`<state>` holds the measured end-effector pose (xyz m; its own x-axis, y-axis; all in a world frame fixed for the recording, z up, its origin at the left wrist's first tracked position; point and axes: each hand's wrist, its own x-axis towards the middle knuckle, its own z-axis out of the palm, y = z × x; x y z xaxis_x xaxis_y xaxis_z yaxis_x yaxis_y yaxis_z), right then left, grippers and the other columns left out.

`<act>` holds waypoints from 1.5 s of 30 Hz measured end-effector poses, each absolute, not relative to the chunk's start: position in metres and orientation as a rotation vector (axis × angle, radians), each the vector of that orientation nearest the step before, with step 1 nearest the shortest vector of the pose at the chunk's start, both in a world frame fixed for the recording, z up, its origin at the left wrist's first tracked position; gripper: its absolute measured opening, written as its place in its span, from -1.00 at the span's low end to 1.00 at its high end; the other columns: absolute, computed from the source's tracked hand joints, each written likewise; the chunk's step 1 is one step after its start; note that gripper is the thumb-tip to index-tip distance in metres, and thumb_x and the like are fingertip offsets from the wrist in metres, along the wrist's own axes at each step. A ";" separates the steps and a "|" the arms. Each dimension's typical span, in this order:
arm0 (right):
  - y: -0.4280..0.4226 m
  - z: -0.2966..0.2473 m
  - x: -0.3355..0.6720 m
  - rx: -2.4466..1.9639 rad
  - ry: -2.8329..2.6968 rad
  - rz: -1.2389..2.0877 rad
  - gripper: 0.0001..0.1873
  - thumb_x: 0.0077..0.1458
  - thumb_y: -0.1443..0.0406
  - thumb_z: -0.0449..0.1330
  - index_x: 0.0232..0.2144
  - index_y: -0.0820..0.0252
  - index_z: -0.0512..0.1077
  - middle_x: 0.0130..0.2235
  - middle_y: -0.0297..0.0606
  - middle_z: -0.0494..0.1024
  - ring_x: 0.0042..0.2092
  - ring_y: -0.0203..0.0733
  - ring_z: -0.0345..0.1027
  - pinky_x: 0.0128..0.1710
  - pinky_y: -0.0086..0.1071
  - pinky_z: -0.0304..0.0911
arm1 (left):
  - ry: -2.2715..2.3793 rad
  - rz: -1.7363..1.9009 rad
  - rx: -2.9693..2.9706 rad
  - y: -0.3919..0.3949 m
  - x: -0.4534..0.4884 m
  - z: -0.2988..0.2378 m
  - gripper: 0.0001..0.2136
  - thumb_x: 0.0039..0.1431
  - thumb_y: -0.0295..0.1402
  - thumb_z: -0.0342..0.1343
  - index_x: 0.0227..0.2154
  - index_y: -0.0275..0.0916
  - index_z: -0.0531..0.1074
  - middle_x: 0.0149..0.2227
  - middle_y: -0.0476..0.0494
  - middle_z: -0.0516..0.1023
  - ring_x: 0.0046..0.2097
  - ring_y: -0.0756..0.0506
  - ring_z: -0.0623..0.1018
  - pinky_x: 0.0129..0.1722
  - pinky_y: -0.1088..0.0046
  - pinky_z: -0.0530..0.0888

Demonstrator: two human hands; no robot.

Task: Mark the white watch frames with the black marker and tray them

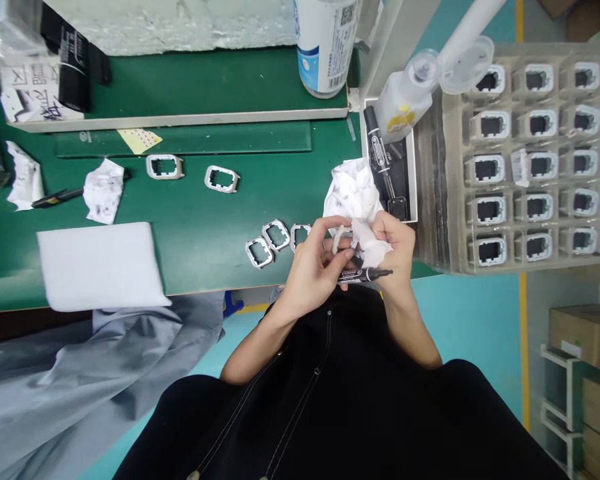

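My left hand (pixel 313 270) is closed, pinching a small pale metal watch-case frame (pixel 339 239), largely covered by the fingers. Against it, my right hand (pixel 397 250) presses a piece of white tissue (pixel 370 243) between its fingers. A black marker pen (pixel 363 275) lies across just below the fingers, pointing right; it seems tucked in my right hand, though its grip is partly hidden. Crumpled white tissue (pixel 353 190) lies right behind the hands. Left of them, on the green table, are loose silver frames (pixel 259 253), one partly behind my left hand.
At right stands a clear compartment tray (pixel 453 260) of pale frames. Beside it, a white box (pixel 414 193) holds markers and a pump bottle (pixel 403 100). Two more frames (pixel 222 179), a folded white cloth (pixel 103 267) and a pen (pixel 57 198) lie left. A large bottle (pixel 325 53) stands behind.
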<state>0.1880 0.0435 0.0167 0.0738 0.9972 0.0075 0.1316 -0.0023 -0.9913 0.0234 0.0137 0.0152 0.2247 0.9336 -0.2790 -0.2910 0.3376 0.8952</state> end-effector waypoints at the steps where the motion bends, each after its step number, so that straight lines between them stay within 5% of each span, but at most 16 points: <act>1: 0.043 0.015 0.188 -1.338 -1.245 1.087 -0.25 0.28 0.06 0.49 -0.49 0.06 -0.04 -0.48 -0.48 0.02 -0.40 -0.31 -0.13 -0.38 -0.31 -0.15 | 0.974 0.989 0.807 0.014 0.023 0.016 -0.57 0.46 -0.26 0.48 0.25 -0.01 0.47 -0.11 -0.09 0.67 -0.34 -0.14 0.78 -0.61 0.50 0.67; 11: 0.043 0.011 0.189 -1.286 -1.086 1.096 -0.30 0.39 0.16 0.45 -0.47 0.06 -0.02 -0.50 -0.50 0.11 -0.45 -0.36 -0.08 -0.44 -0.34 -0.08 | 0.876 0.922 0.680 0.018 0.017 0.023 -0.38 0.38 -0.02 0.58 0.25 0.02 0.31 -0.14 -0.07 0.75 -0.34 -0.17 0.79 -0.63 0.52 0.58; 21: 0.042 0.035 0.187 -1.288 -1.027 1.439 -0.54 0.24 -0.07 0.64 -0.17 -0.04 0.52 -0.47 -0.49 0.58 -0.55 -0.25 0.37 -0.61 -0.37 0.20 | 0.875 0.988 0.699 0.013 0.021 0.016 -0.50 0.45 -0.15 0.52 0.19 0.01 0.31 -0.18 -0.01 0.67 -0.28 -0.15 0.79 -0.60 0.51 0.64; 34: 0.046 0.038 0.188 -1.318 -0.997 1.488 -0.65 0.06 0.10 0.71 -0.30 0.03 0.65 -0.38 -0.40 0.67 -0.41 -0.22 0.49 -0.50 -0.36 0.38 | 0.930 0.990 0.734 0.009 0.024 0.017 -0.52 0.48 -0.13 0.50 0.19 0.01 0.31 -0.17 0.02 0.61 -0.27 -0.10 0.78 -0.55 0.57 0.66; 45: 0.044 0.033 0.197 -1.306 -1.043 1.460 -0.82 0.20 0.10 0.58 -0.26 0.02 0.76 -0.35 -0.33 0.70 -0.40 -0.17 0.50 -0.47 -0.27 0.47 | 0.888 0.958 0.691 0.015 0.021 0.022 -0.46 0.43 -0.05 0.54 0.13 0.00 0.26 -0.14 -0.03 0.72 -0.29 -0.16 0.83 -0.61 0.54 0.59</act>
<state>0.1972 0.0436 0.0328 -0.0481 0.9680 -0.2465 -0.0804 -0.2497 -0.9650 0.0211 0.0146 0.0222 0.2914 0.9003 -0.3234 -0.3908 0.4206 0.8188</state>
